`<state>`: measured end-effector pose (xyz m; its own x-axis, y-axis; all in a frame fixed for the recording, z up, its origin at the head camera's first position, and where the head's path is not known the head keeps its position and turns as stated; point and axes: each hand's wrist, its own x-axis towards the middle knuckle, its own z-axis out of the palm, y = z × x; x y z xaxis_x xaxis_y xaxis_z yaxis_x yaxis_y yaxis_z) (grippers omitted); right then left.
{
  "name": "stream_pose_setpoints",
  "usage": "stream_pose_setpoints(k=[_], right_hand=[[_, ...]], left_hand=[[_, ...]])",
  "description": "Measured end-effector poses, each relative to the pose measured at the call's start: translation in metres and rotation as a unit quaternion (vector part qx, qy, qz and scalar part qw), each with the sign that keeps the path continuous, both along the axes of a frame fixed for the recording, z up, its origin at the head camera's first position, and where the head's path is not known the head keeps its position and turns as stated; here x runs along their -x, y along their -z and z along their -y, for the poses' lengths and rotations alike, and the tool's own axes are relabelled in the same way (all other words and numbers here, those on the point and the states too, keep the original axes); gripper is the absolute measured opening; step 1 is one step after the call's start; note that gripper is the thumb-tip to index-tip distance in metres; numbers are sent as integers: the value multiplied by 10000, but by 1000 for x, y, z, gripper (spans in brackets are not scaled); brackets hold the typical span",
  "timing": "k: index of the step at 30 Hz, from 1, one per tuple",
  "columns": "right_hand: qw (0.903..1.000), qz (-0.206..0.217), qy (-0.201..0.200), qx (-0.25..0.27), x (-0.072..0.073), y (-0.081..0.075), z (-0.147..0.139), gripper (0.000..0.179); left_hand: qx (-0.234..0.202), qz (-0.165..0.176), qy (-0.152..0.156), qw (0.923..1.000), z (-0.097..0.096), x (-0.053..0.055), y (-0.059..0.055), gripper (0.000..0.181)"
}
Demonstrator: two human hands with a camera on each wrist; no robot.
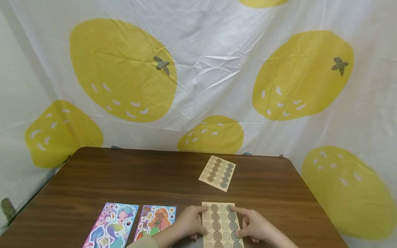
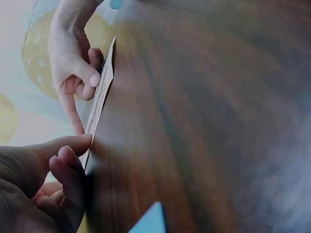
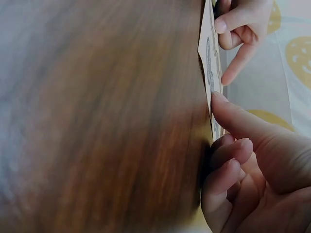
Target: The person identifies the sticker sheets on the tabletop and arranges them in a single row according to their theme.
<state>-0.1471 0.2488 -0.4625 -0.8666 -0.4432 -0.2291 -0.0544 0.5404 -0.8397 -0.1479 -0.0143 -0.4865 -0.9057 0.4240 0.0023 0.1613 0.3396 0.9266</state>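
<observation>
A cream sheet of round coin-like stickers [image 1: 220, 224] lies at the table's near side, between the two hands. My left hand [image 1: 189, 222] touches its left edge, the index fingertip near the far corner and the thumb lower down. On the opposite edge, my right hand [image 1: 255, 224] has its index fingertip near the far corner and its thumb nearer the body. The other fingers of both hands are bent beside the sheet. In the right wrist view, the sheet [image 3: 210, 63] appears almost edge-on, with the thumb on its border and a slight bend at its near end.
A second cream sheet of round stickers [image 1: 218, 173] lies tilted farther back on the brown wooden table [image 1: 139, 175]. Two colourful mermaid sticker sheets, a larger one [image 1: 113, 225] and a smaller one [image 1: 159, 218], lie left of the hands. Behind hangs a white lemon-print cloth [image 1: 214, 93].
</observation>
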Motion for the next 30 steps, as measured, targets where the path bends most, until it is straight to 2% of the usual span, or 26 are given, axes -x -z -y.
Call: stream_pose_setpoints(k=[18,30], right_hand=[[9999,-79,-51,-88,1,0,0,85],[9994,-306,-27,-152,-1,1,2,84]], left_hand=[[92,57,-97,9999,0,-1,-4,76],[45,145,-58,9999,0,-3,-7,75]])
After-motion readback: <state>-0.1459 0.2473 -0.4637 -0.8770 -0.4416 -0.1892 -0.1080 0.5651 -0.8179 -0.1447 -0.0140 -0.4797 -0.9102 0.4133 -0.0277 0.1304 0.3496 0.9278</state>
